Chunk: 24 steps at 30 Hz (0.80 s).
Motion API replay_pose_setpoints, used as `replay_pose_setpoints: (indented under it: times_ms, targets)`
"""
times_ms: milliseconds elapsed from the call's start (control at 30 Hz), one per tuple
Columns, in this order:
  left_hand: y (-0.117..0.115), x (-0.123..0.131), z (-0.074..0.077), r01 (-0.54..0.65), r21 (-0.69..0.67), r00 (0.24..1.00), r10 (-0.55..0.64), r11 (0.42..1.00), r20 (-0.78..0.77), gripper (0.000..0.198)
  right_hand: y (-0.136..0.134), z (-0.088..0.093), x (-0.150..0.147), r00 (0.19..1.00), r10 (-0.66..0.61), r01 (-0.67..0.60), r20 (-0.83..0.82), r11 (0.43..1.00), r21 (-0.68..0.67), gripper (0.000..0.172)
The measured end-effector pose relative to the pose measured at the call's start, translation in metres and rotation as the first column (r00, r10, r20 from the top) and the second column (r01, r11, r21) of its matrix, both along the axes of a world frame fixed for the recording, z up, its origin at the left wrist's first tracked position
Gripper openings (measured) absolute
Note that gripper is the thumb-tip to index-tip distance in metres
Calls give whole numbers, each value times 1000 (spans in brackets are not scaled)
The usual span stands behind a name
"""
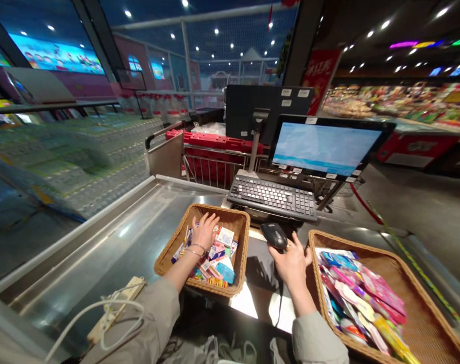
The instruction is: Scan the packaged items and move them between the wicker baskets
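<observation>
My left hand (204,232), with bangles on the wrist, reaches into a wicker basket (246,237). Its fingers are stretched and a little apart over small packaged goods (216,253), and no item shows in its grasp. My right hand (292,260) is closed around a black barcode scanner (274,235), whose head points away from me and whose cord hangs below. The scanner is held above the counter, between the two baskets. Close by on the right stands a larger wicker basket (423,288) with several colourful packets and plastic items (359,293).
A keyboard (273,196) and a lit monitor (324,146) stand beyond the scanner, with a second screen (260,111) turned away. The metal counter (138,217) has a raised edge. A power strip (118,306) with white cables lies at left. A shopping cart (214,164) stands behind.
</observation>
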State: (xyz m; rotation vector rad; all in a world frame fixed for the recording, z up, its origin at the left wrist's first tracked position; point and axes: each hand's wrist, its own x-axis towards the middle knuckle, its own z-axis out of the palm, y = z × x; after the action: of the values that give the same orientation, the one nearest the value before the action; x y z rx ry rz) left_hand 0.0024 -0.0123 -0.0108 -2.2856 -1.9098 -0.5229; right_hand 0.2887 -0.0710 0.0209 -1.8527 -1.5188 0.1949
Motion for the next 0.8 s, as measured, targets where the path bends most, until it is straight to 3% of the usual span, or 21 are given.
replay_pose_setpoints:
  times_ms: [200, 333, 500, 633, 800]
  targets:
    - [-7, -33, -4, -57, -73, 998, 55, 996, -26, 51, 1, -4, -11, 998, 60, -60, 11, 998, -14, 38]
    - [-16, -48, -9, -37, -193, 997, 23, 981, -76, 41, 1, -9, -15, 997, 75, -75, 4, 996, -40, 37]
    - [-25, -63, -15, 108, -299, 987, -140, 948, -85, 31, 2, -10, -21, 996, 84, -84, 2, 995, -52, 39]
    - [-30, -70, -14, 278, -426, 938, -339, 861, -73, 34, 2, -8, -24, 996, 86, -85, 11, 995, -52, 39]
    - [-32, -76, -19, 317, -532, 903, -422, 785, -83, 40, 2, -8, -23, 996, 91, -91, 9, 995, -45, 40]
